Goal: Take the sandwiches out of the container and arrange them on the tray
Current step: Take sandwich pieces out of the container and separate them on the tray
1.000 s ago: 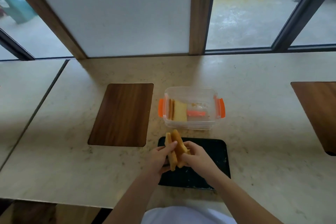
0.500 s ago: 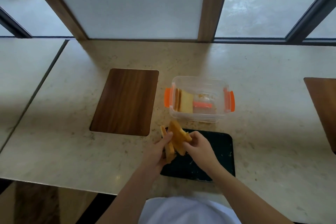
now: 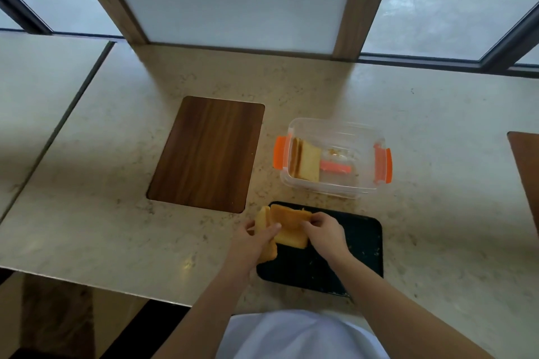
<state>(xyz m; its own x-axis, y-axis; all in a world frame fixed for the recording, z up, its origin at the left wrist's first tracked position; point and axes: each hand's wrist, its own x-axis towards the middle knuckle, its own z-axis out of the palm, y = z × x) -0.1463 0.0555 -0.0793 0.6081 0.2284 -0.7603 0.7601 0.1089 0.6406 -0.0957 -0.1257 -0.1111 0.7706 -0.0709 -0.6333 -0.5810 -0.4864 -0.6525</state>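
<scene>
A clear plastic container [image 3: 332,188] with orange clips stands behind a black tray [image 3: 361,245]. Inside the container, sandwiches [image 3: 304,163] lean upright against its left wall beside a pink stick. My left hand [image 3: 253,242] holds one toasted sandwich [image 3: 262,220] upright at the tray's left edge. My right hand [image 3: 325,232] grips a second toasted sandwich [image 3: 288,224], which lies tilted over the tray's far left corner. The two held sandwiches touch each other.
A dark wooden board [image 3: 208,153] is set into the marble counter left of the container. Another wooden board [image 3: 526,172] shows at the right edge. A seam [image 3: 75,99] splits the counter at the left. Windows and wooden posts stand behind.
The sandwich in my right hand has tipped from upright toward flat over the tray's corner. My left hand's sandwich stays upright. The camera has tilted further down.
</scene>
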